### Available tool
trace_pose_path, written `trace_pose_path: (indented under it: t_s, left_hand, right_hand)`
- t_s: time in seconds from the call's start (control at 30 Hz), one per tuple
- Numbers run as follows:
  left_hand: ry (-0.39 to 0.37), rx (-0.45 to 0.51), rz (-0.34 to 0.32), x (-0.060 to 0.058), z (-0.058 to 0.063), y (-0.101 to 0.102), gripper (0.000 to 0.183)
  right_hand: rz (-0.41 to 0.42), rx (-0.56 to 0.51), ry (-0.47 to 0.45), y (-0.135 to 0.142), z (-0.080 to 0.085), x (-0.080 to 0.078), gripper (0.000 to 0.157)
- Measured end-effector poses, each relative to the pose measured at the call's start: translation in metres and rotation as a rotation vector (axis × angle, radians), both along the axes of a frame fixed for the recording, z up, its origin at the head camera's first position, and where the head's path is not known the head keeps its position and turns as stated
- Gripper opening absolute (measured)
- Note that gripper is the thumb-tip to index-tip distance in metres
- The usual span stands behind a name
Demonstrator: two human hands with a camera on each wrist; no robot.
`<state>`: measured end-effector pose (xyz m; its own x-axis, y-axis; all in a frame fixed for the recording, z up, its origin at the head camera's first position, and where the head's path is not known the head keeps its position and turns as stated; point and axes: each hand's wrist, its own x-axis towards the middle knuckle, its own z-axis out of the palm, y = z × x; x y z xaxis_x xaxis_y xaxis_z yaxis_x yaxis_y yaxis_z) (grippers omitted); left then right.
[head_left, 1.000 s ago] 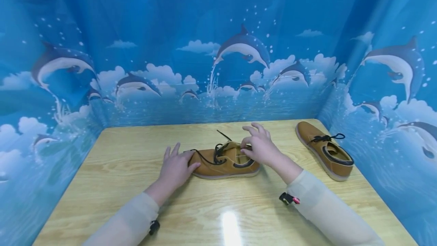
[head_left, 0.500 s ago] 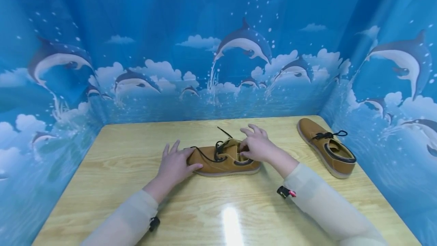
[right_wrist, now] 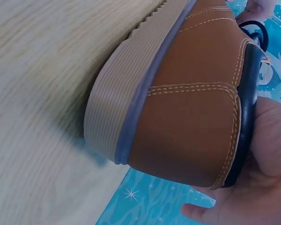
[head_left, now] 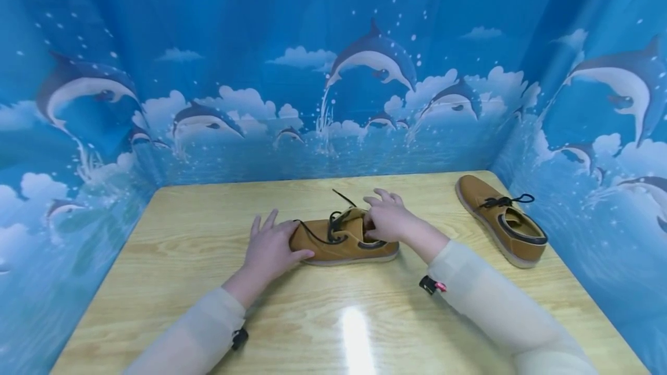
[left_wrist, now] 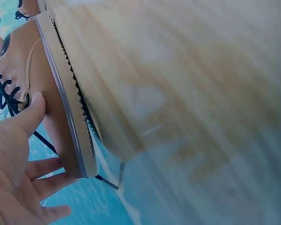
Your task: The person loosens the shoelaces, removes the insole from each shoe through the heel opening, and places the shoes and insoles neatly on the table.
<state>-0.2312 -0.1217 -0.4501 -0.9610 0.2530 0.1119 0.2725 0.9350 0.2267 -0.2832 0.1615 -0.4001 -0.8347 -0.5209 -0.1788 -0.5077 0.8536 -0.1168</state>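
Note:
A brown lace-up shoe (head_left: 333,250) lies sole down on the table, toe to the left. My left hand (head_left: 271,250) holds its toe, the thumb (left_wrist: 36,108) on the near side of the upper and other fingers on the far side. At the heel end, my right hand (head_left: 388,221) has its thumb and index finger inside the shoe's opening, while other fingers stick out beyond the collar. Those inner fingertips are hidden, so I cannot tell whether they pinch anything. The shoe's black lace (head_left: 315,234) is loose, one end over the toe and another pointing to the back.
A matching brown shoe (head_left: 497,227) with a tied black lace sits at the right side of the wooden table (head_left: 198,207). Blue dolphin-print curtains (head_left: 250,155) border the table at the back and sides. Light reflects off the tabletop near the front.
My right hand has gone from just over the shoe's opening down into it, thumb and index finger first. The left hand stays at the toe. The whole head view has shifted slightly.

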Motion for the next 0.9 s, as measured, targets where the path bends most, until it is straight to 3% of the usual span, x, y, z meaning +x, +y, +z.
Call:
trace_pose_path:
  t_s: [0.13, 0.33, 0.63, 0.9]
  left_hand:
    - [0.015, -0.023, -0.001, 0.000, 0.000, 0.001, 0.086]
    - [0.008, -0.054, 0.018, 0.000, 0.000, 0.003, 0.086]
    - [-0.011, -0.050, 0.042, -0.001, 0.003, 0.006, 0.085]
    - [-0.010, -0.052, 0.051, -0.001, 0.002, 0.006, 0.084]
  right_hand:
    - [0.031, 0.009, -0.018, -0.002, 0.000, -0.003, 0.028]
    - [0.091, -0.042, -0.041, 0.001, 0.001, -0.006, 0.020]
    - [0.189, -0.339, -0.130, 0.024, -0.005, -0.017, 0.006]
    - [0.162, -0.555, -0.253, 0.043, -0.013, -0.026, 0.010]
